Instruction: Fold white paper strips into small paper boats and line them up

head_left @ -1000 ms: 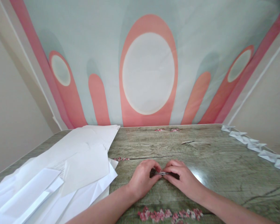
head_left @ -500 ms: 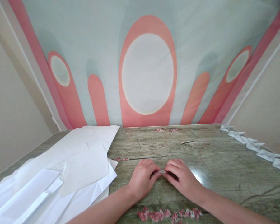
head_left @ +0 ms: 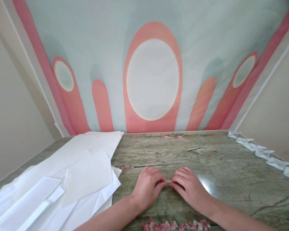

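Between my two hands is a small folded piece of paper [head_left: 168,181], pinched at both ends just above the wood-patterned table [head_left: 159,150]. My left hand [head_left: 148,183] grips its left end with thumb and fingertips. From the other side my right hand [head_left: 189,183] pinches the right end. Only a narrow pale strip shows between the fingertips; the rest of it is hidden by the fingers.
A spread pile of white paper sheets [head_left: 86,175] covers the table's left side, with narrow folded strips [head_left: 29,200] on top. Along the right edge stands a row of several folded white paper pieces [head_left: 262,154]. A patterned backdrop [head_left: 154,80] hangs behind the table.
The view has tilted slightly, so everything sits a little lower. Both hands keep their pinch on the folded paper, with the fingertips shifted slightly.
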Motion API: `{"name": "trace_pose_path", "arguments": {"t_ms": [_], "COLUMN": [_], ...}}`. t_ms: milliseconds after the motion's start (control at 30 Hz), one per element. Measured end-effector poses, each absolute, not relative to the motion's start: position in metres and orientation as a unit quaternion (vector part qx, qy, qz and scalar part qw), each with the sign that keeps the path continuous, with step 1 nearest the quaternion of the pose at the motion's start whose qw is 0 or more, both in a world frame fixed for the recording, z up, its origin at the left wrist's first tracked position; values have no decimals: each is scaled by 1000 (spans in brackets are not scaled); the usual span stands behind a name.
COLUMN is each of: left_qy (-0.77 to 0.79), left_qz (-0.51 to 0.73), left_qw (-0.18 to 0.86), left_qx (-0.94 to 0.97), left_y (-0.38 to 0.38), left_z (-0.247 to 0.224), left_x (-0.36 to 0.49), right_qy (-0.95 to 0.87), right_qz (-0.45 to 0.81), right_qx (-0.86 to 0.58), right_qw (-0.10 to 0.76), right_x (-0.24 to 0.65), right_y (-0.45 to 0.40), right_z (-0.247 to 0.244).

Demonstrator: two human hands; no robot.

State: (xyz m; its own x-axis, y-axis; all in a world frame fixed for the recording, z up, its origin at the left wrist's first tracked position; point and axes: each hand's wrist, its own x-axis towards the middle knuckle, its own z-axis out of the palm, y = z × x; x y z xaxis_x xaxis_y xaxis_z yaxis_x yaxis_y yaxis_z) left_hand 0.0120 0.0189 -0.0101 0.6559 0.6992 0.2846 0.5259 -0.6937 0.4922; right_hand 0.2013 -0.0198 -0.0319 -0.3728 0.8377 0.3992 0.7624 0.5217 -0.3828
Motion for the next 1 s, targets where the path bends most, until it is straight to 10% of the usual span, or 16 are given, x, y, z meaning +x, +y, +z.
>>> {"name": "trace_pose_path", "arguments": {"t_ms": [1000], "left_qy": [338], "left_qz": [393], "left_qw": [269], "left_qx": [812], "left_y": [28], "left_z": [-17], "left_x": [12], "right_qy": [-750], "right_qz": [150], "right_qx": [-497], "right_qw": [411], "right_x": [207], "right_y": [-14], "right_z": [-24]}}
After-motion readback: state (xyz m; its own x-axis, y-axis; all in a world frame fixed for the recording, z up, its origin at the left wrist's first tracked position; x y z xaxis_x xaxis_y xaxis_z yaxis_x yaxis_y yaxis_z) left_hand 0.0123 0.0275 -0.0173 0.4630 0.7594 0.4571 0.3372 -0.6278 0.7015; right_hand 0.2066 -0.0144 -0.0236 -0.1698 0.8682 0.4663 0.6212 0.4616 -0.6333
